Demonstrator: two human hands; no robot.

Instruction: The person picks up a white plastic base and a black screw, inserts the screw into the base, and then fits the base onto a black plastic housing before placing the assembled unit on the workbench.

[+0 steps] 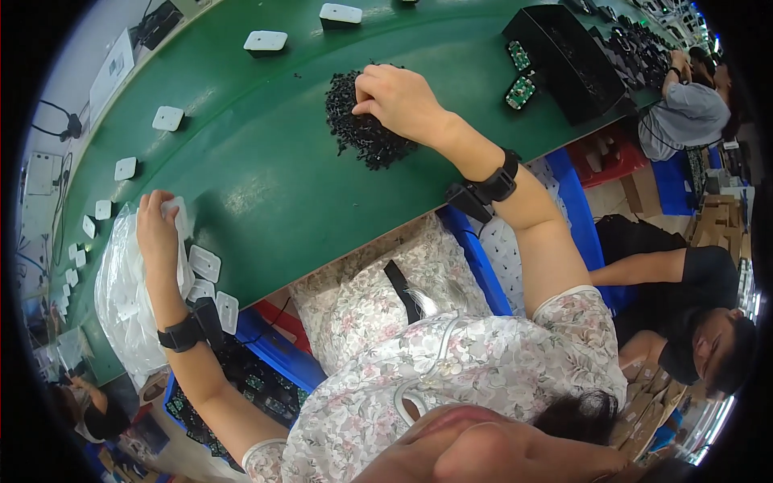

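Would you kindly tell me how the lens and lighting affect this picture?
In the head view, the fisheye lens bows the edge of the smooth green tabletop and leaves the corners black; in the same view, pale glare patches mark that tabletop, the crinkled translucent plastic bag shows bright highlights, and the heap of small black parts is too dark to separate every piece.

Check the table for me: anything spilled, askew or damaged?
No damage stands out. Stray black bits lie apart from the black heap at the right hand, as if scattered. Two boards lie at differing angles by the black box; that may be normal.
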